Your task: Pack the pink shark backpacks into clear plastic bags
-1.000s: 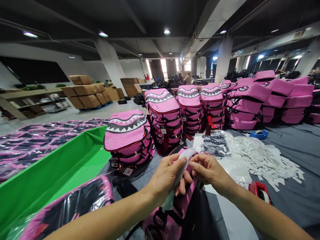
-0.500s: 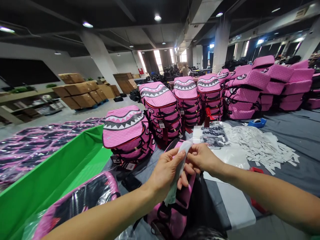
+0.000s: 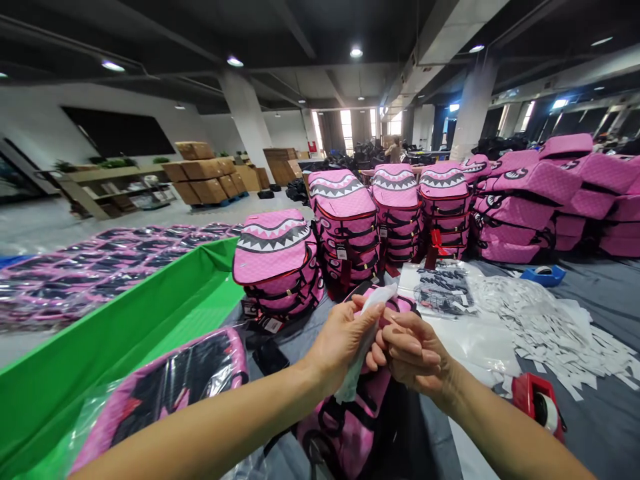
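My left hand (image 3: 333, 343) is closed around a long, whitish, translucent wrapped strip (image 3: 353, 373), which slants from upper right to lower left. Close against its fingertips, my right hand (image 3: 417, 353) has its fingers curled in; whether something small sits in the pinch cannot be made out. Beneath both hands lies a pink backpack (image 3: 357, 437) with black straps, partly covered by my hands and the strip. To the left, another pink and black backpack (image 3: 170, 383) lies in clear plastic.
Stacked pink backpacks with shark-teeth prints (image 3: 273, 250) line the table's far side. A green-walled bin (image 3: 125, 333) stands left. On the right are a heap of white paper strips (image 3: 555, 340), a red tape dispenser (image 3: 533, 400) and a blue tape dispenser (image 3: 544, 275).
My right hand has turned and drawn slightly down and right, its fingers now curled beside the strip. My left hand keeps its hold. The view has swung left.
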The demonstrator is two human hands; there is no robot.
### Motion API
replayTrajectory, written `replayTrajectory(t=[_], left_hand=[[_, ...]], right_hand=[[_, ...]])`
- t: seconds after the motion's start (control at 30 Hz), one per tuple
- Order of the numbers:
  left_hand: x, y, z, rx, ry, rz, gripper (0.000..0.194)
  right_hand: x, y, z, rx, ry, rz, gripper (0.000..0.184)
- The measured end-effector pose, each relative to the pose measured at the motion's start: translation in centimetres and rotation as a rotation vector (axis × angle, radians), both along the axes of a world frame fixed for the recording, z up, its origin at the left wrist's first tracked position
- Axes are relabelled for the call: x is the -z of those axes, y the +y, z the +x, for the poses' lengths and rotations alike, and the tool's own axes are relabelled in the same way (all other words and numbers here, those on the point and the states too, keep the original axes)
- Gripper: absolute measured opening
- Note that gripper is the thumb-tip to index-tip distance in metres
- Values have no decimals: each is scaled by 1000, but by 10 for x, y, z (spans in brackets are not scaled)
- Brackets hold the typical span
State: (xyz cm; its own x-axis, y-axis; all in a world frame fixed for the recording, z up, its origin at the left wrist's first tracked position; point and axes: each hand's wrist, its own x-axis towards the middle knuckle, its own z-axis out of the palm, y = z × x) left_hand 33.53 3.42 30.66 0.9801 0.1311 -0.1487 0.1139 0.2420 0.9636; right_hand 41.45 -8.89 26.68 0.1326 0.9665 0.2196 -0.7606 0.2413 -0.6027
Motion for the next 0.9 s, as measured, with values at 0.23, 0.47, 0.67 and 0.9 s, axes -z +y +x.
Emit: replayTrajectory(t=[0.23, 0.47, 0.67, 0.9], left_hand=[[1, 15, -5, 46, -120, 177, 73], [5, 53, -8, 21, -221, 375, 59], [25, 88, -36, 44, -168, 202, 44], [39, 99, -3, -610, -356, 271, 54]], right_hand=[[18, -34, -18, 437, -204, -221, 88], [82, -36, -52, 599, -1258, -257, 60], [84, 6, -20, 660, -1411, -82, 43], [75, 60, 15, 623, -1228, -107, 51]])
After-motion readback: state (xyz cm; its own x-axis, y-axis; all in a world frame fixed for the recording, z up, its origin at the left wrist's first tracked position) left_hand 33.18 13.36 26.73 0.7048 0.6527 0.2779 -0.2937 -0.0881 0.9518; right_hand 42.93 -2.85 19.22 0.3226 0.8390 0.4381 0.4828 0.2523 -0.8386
